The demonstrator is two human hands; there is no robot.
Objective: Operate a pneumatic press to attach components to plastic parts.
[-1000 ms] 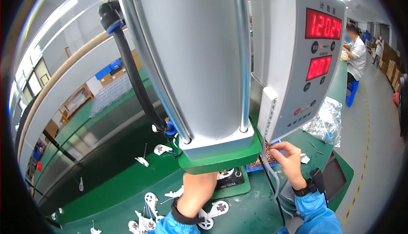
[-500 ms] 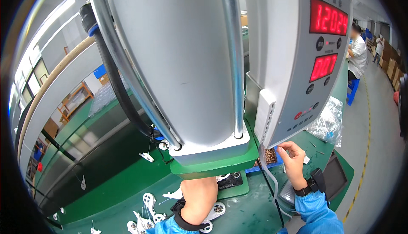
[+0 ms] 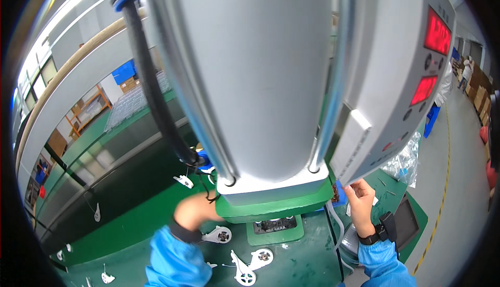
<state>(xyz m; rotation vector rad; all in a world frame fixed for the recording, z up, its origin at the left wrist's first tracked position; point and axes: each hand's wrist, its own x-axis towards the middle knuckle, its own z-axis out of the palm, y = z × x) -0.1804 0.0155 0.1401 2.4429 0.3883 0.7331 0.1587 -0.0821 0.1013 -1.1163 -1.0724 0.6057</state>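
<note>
A white part (image 3: 221, 234) lies beside the left hand (image 3: 197, 210), whose grip, like that of the right hand (image 3: 360, 203), I cannot tell.

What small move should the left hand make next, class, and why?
Probably ease the left hand leftward, away from the green plate: it is beside the plate's left edge, its fingertips cannot be made out, and the plate sits above the black fixture.

Left hand (image 3: 196, 212) blurred, fingertips seemingly hidden
</note>
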